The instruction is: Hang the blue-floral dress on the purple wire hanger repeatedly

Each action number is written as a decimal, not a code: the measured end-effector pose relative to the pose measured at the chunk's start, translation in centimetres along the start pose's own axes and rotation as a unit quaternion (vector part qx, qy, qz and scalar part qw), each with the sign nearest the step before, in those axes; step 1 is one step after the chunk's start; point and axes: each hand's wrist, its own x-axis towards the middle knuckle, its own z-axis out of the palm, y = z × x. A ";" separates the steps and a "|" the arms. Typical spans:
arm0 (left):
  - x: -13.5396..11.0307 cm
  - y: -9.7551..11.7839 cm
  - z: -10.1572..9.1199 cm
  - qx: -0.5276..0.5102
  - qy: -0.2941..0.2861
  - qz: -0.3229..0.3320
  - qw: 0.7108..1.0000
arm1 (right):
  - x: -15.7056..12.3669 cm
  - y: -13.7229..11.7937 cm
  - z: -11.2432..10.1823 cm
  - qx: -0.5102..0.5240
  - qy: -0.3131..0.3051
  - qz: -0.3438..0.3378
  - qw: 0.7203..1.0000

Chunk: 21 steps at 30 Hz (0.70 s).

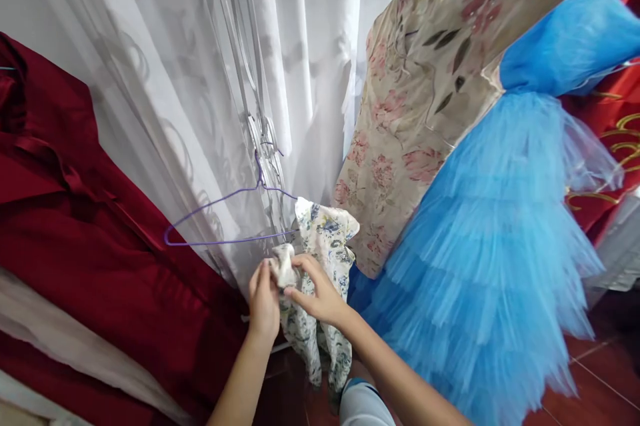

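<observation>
A small white garment with a blue and green floral print (330, 239) hangs by one shoulder from the right end of a purple wire hanger (225, 239). The hanger's left arm is bare. My left hand (265, 299) pinches the left side of the garment's other shoulder, which is bunched up. From the right, my right hand (320, 293) grips the same bunched cloth between thumb and fingers. Below my hands the garment's lower part dangles in two narrow lengths. The hanger's hook is at a bundle of shiny clear strips (270, 166).
A white curtain (300, 46) covers the back. Dark red clothing (100, 246) hangs at the left. To the right are a beige floral dress (400, 133) and a blue tiered tulle dress (490, 233), with red fabric (610, 119) behind. Red tiles (605, 379) cover the floor.
</observation>
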 end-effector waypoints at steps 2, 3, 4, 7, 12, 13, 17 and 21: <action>-0.7 0.4 1.5 0.100 -0.069 0.011 0.993 | -0.4 -0.2 -0.2 0.026 -0.072 0.029 0.997; -0.8 0.7 2.0 0.152 -0.105 0.033 0.982 | -0.6 -0.1 -0.3 0.047 -0.100 0.058 0.992; -0.6 1.0 2.3 0.191 -0.135 0.064 0.970 | -0.7 0.1 -0.5 0.068 -0.120 0.088 0.986; -0.2 1.1 2.0 0.194 -0.221 0.093 0.951 | -1.1 0.3 -2.1 0.118 -0.141 0.147 0.972; -1.6 -1.6 -0.9 0.293 -0.374 -0.014 0.879 | 0.3 -1.3 -9.4 0.141 -0.209 0.154 0.955; -1.8 -2.1 -1.6 0.337 -0.362 0.002 0.869 | 1.0 -1.5 -11.3 0.126 -0.214 0.145 0.958; -1.2 -1.6 -3.7 0.409 -0.285 0.058 0.865 | 5.9 -1.4 -17.5 0.090 -0.153 0.110 0.978; -0.4 2.3 -3.6 0.375 -0.236 0.062 0.894 | 13.0 -0.3 -18.0 0.175 -0.042 0.102 0.978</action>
